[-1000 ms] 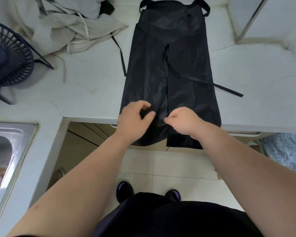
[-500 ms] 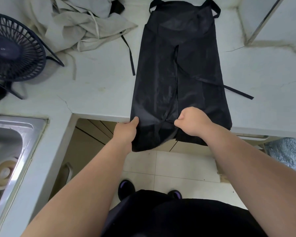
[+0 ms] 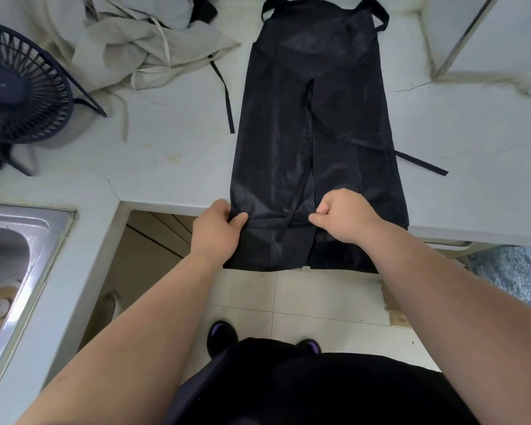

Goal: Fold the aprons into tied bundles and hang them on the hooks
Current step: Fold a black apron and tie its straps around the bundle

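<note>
A black apron [image 3: 316,118] lies folded lengthwise into a long strip on the white counter [image 3: 166,154], its bottom end hanging over the front edge. My left hand [image 3: 218,231] pinches the strip's left edge near the counter's rim. My right hand [image 3: 344,217] is curled in a fist, pinching the fabric at the middle seam. One black strap [image 3: 420,162] trails off to the right, another black strap [image 3: 226,96] lies to the left. No hooks are in view.
A heap of beige aprons [image 3: 141,38] lies at the back left. A dark table fan [image 3: 19,84] stands on the left. A steel sink [image 3: 10,262] is at the lower left. Tiled floor [image 3: 304,302] lies below the counter's edge.
My left hand moved from the middle of the apron out to its left edge and pinched it. My right hand kept its grip near the seam. The camera shifted slightly.
</note>
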